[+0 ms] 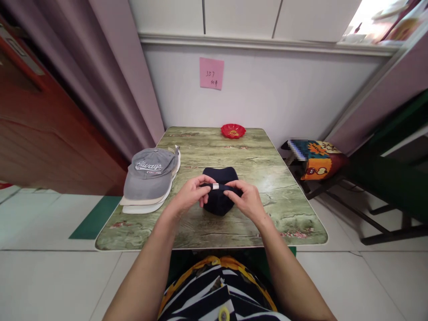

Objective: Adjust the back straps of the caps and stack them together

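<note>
My L hand (195,191) is nearly closed, thumb & index pinching one side of a dark navy fabric strap (227,187); the other fingers curl below. My R hand (246,196) does the same on the other side, thumb under, fingertips on top, small gap btwn the two hands. In that gap, nearer L, sits a small silvery-white rectangular buckle (216,186) on the strap.

The strap belongs to a dark navy cloth baseball cap (219,205), approx mid-tbl, brim pointing away from me, rounded crown toward me; can't tell if its full wt rests on the tbl. Under it: a rectangular green wood-grain table w/ pale edging (257,162).

To the L, near the tbl edge, a grey cloth cap w/ white "Always" script (150,171) tops a stack, w/ paler caps (143,208) showing beneath, brims toward me. At the far edge, a shiny red scalloped dish (233,130). Beyond, on the white wall, a pink square paper note (211,73) w/ "357" handwritten. Off R, a dark-framed chair w/ green seat (391,183).
</note>
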Tool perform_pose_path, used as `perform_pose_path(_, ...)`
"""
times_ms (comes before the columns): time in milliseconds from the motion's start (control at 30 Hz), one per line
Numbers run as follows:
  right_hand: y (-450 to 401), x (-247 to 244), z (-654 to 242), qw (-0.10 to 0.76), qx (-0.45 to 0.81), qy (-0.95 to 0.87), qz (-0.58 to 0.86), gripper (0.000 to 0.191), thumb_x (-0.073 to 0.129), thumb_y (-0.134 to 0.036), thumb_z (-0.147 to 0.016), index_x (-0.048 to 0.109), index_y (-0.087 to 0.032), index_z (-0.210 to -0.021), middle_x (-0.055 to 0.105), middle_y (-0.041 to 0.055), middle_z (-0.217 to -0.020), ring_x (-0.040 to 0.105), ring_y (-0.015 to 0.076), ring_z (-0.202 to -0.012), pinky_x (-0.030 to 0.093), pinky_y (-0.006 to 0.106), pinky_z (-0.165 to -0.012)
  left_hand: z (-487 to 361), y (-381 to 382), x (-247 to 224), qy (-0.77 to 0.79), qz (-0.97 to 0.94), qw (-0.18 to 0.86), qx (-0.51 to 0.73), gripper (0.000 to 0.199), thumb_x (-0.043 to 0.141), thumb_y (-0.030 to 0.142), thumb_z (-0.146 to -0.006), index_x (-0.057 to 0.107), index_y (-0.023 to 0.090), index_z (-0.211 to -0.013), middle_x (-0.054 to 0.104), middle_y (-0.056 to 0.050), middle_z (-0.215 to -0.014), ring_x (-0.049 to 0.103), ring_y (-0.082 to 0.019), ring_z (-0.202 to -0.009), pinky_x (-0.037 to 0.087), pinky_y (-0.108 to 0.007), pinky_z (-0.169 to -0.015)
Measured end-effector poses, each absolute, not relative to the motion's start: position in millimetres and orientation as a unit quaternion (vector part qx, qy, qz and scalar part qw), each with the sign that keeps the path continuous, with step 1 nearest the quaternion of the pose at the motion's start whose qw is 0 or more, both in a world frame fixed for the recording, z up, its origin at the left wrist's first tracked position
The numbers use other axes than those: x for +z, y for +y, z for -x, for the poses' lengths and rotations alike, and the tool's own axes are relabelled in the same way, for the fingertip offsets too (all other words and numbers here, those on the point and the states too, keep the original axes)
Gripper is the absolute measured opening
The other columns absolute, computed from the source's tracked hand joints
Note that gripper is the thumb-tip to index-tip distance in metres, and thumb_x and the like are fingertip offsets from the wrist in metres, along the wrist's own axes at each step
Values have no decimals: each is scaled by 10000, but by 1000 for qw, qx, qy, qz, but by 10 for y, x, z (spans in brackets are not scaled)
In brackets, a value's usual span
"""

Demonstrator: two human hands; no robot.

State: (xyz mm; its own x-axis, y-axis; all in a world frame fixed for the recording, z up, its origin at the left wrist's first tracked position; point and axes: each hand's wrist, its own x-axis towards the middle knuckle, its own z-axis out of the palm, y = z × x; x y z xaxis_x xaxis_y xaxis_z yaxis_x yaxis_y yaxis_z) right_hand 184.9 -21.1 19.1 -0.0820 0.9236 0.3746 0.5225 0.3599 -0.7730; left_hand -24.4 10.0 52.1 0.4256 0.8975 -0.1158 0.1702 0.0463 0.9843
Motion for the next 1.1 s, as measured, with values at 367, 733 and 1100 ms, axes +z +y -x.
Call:
perform_pose_path(367, -208, 180, -1826, 453, 240, -676, 530, 259, 634, -224, -805, 720, -230, -1049, 748, 40, -994, 677, 209, -917, 498, 340, -852, 261, 85, 517, 461, -602, 578, 301, 307, 712, 397, -779, 637, 137, -922, 516, 48, -474, 435, -66, -382, 328, -146, -354)
perform_pose_path(733, -132, 276, -1961, 428, 370, -676, 471, 192, 541, -324, -884, 680, -191, -874, 680, 4, -807, 596, 158, -761, 452, 271, -724, 313, 149, 621, 469, -620, 572, 262, 280, 699, 387, -778, 643, 143, -904, 522, 40, -483, 486, -89, -397, 376, -167, -361)
perform_pose_path(1100, -150, 229, -1721, 411, 343, -682, 497, 211, 560, -358, -889, 678, -195, -825, 645, -9, -684, 568, 138, -643, 436, 242, -637, 174, 71, 580, 426, -707, 489, 282, 387, 724, 281, -722, 635, 182, -1086, 644, -17, -912, 506, -59, -498, 387, -181, -422)
